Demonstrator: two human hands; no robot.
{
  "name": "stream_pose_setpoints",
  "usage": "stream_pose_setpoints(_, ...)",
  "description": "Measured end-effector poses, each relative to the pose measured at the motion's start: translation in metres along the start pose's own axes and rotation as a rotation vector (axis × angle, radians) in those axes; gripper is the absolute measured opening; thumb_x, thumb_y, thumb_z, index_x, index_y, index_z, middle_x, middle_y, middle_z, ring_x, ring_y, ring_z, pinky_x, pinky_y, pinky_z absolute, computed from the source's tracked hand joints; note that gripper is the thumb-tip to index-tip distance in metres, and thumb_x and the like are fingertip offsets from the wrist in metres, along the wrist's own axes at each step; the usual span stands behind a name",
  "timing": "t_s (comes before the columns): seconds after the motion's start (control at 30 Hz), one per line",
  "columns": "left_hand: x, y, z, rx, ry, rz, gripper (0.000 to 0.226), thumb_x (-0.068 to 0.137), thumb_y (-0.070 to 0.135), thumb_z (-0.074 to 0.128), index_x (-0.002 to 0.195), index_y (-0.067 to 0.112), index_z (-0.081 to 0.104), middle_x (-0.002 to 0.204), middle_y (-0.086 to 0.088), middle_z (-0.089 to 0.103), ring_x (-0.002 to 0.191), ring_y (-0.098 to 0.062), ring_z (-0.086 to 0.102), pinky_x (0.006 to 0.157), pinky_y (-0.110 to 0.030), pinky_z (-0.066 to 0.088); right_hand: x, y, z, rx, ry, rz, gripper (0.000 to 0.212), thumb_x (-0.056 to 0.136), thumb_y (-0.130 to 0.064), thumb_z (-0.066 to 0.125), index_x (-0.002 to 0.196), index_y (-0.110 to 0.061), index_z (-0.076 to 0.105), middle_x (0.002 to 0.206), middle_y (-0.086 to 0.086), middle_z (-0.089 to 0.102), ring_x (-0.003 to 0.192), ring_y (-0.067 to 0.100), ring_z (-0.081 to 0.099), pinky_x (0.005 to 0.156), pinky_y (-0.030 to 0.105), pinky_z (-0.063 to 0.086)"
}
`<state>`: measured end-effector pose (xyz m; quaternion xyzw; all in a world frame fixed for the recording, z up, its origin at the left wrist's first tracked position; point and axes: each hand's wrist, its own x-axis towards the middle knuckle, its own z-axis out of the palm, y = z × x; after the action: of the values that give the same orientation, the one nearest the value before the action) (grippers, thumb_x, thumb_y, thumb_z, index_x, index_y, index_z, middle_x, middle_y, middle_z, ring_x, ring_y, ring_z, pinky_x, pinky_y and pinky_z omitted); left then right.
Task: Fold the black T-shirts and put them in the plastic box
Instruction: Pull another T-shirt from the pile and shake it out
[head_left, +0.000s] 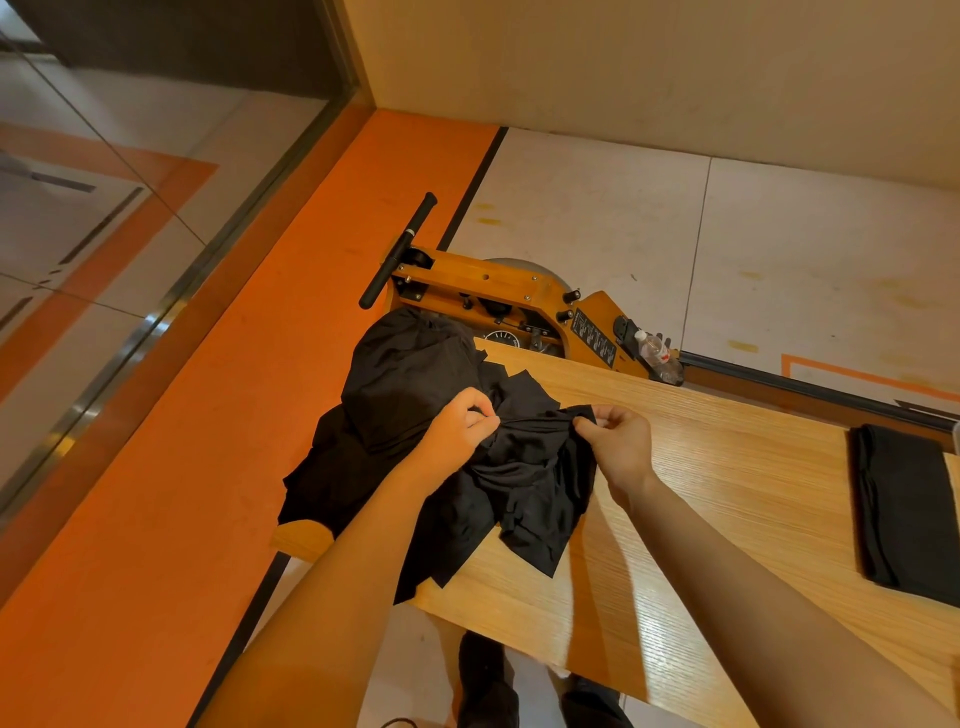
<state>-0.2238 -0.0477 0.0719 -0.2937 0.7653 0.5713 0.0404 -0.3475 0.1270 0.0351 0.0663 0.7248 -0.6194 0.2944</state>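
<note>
While both hands pinch one black T-shirt (524, 467) at the table's (727, 493) nine o'clock edge, left hand (457, 426) and right hand (618, 441) fingers curled, probably seeking its hem; box unseen.

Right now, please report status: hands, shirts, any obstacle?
Left hand and right hand pinch crumpled black T-shirt on wooden table. Folded black shirt at right. Plastic box unseen.

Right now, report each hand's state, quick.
Left hand: pinching the crumpled black T-shirt at its upper edge.
Right hand: pinching the same shirt's edge, further right.
</note>
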Motion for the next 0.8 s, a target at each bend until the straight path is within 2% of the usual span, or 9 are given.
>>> stream_pose_setpoints(0.07, -0.001, 0.0, -0.002, -0.062, -0.046, -0.039, 0.006, 0.097, 0.016, 0.053, 0.092, 0.017, 0.055, 0.068, 0.002, 0.05, 0.062, -0.007, 0.048, 0.062, -0.02, 0.036, -0.001, 0.001, 0.0, -0.005, 0.003, 0.007, 0.007, 0.085, 0.002, 0.069, 0.092, 0.001, 0.07, 0.081, 0.014, 0.066, 0.078, 0.024, 0.064, 0.085, 0.043, 0.055)
stream_pose_setpoints(0.13, 0.0, -0.004, -0.002, -0.109, -0.066, -0.071, 0.014, 0.098, 0.017, 0.05, 0.096, 0.023, 0.063, 0.094, 0.001, 0.064, 0.088, -0.013, 0.059, 0.073, -0.024, 0.042, -0.002, 0.003, 0.0, -0.018, 0.0, 0.007, 0.007, 0.085, 0.002, 0.068, 0.091, 0.0, 0.071, 0.082, 0.015, 0.068, 0.078, 0.024, 0.065, 0.084, 0.042, 0.055)
stream_pose_setpoints(0.23, 0.0, -0.006, -0.002, -0.162, -0.089, -0.11, 0.02, 0.095, 0.033, 0.057, 0.109, 0.025, 0.068, 0.119, 0.006, 0.063, 0.113, -0.011, 0.057, 0.097, -0.031, 0.046, -0.005, 0.002, -0.001, -0.021, 0.003, 0.017, 0.008, 0.086, 0.002, 0.067, 0.092, 0.0, 0.071, 0.082, 0.012, 0.07, 0.077, 0.022, 0.066, 0.077, 0.035, 0.055)
stream_pose_setpoints(0.3, 0.001, -0.008, -0.002, -0.193, -0.109, -0.149, 0.031, 0.086, 0.034, 0.07, 0.116, 0.024, 0.065, 0.131, 0.008, 0.055, 0.125, -0.009, 0.047, 0.11, -0.035, 0.036, -0.006, 0.002, -0.001, -0.008, 0.011, 0.028, 0.008, 0.086, 0.002, 0.067, 0.092, -0.001, 0.071, 0.083, 0.01, 0.071, 0.076, 0.021, 0.066, 0.072, 0.03, 0.055)
stream_pose_setpoints(0.43, 0.003, -0.015, -0.002, -0.055, -0.052, -0.147, 0.04, 0.082, 0.011, 0.074, 0.115, 0.028, 0.059, 0.139, 0.001, 0.048, 0.132, -0.014, 0.039, 0.104, -0.03, 0.034, -0.008, 0.002, 0.0, 0.005, 0.023, 0.042, 0.009, 0.086, 0.003, 0.067, 0.086, -0.006, 0.07, 0.083, 0.011, 0.07, 0.076, 0.021, 0.066, 0.076, 0.034, 0.054)
stream_pose_setpoints(0.5, 0.002, -0.015, -0.002, -0.043, 0.011, -0.105, 0.028, 0.087, 0.009, 0.069, 0.113, 0.018, 0.063, 0.128, 0.0, 0.055, 0.121, -0.013, 0.048, 0.099, -0.028, 0.037, -0.009, 0.002, 0.0, 0.006, 0.024, 0.044, 0.012, 0.086, 0.003, 0.066, 0.083, -0.008, 0.07, 0.082, 0.01, 0.071, 0.075, 0.02, 0.066, 0.075, 0.033, 0.054)
stream_pose_setpoints(0.57, 0.002, -0.015, -0.003, -0.021, 0.069, -0.066, 0.01, 0.092, 0.013, 0.063, 0.097, 0.005, 0.066, 0.102, -0.007, 0.063, 0.094, -0.011, 0.055, 0.086, -0.035, 0.043, -0.009, 0.002, 0.0, 0.004, 0.031, 0.044, 0.013, 0.086, 0.003, 0.066, 0.082, -0.009, 0.07, 0.081, 0.008, 0.07, 0.075, 0.02, 0.065, 0.072, 0.029, 0.054)
stream_pose_setpoints(0.67, 0.001, -0.015, -0.004, -0.025, 0.116, -0.017, 0.038, 0.093, 0.02, 0.06, 0.064, 0.007, 0.039, 0.065, -0.011, 0.04, 0.063, -0.019, 0.04, 0.063, -0.036, 0.031, -0.01, 0.0, 0.0, 0.0, 0.039, 0.045, 0.017, 0.086, 0.003, 0.066, 0.079, -0.012, 0.069, 0.078, 0.005, 0.069, 0.073, 0.017, 0.064, 0.069, 0.026, 0.052)
stream_pose_setpoints(0.8, 0.0, -0.011, -0.006, -0.065, 0.155, -0.022, 0.039, 0.094, 0.019, 0.06, 0.065, 0.012, 0.034, 0.064, -0.009, 0.028, 0.061, -0.017, 0.031, 0.062, -0.032, 0.025, -0.011, 0.0, 0.0, 0.002, 0.04, 0.043, 0.017, 0.086, 0.003, 0.066, 0.079, -0.012, 0.069, 0.077, 0.005, 0.069, 0.072, 0.017, 0.064, 0.069, 0.026, 0.053)
